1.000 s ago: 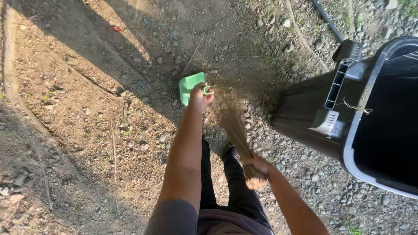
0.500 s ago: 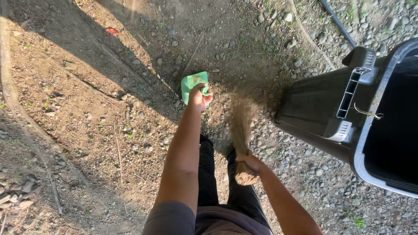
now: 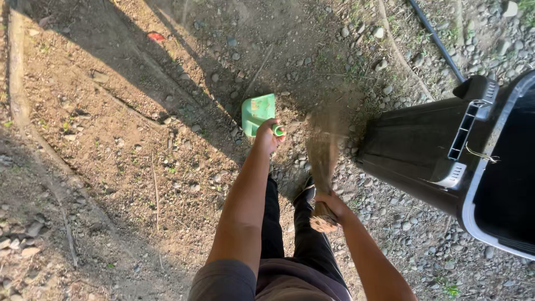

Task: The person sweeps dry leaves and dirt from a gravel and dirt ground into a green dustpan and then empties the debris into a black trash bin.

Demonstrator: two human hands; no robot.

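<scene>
My left hand [image 3: 267,134] grips the handle of a green plastic dustpan [image 3: 257,112], whose pan rests on the dirt in the shadow ahead of my feet. My right hand [image 3: 329,204] is closed around the bound top of a short straw hand broom [image 3: 323,161]. The broom's bristles are blurred with motion just right of the dustpan, above the pebbly ground. My legs in black trousers [image 3: 290,228] show between my two arms.
A large black wheeled bin [image 3: 440,150] with a grey-rimmed open mouth stands at the right. A dark hose [image 3: 437,42] crosses the gravel at the top right. Dry soil, pebbles, twigs and a small red scrap [image 3: 156,37] lie to the left.
The broom has swung forward and to the right beside the dustpan. The view has shifted slightly, with the dustpan still held low on the ground.
</scene>
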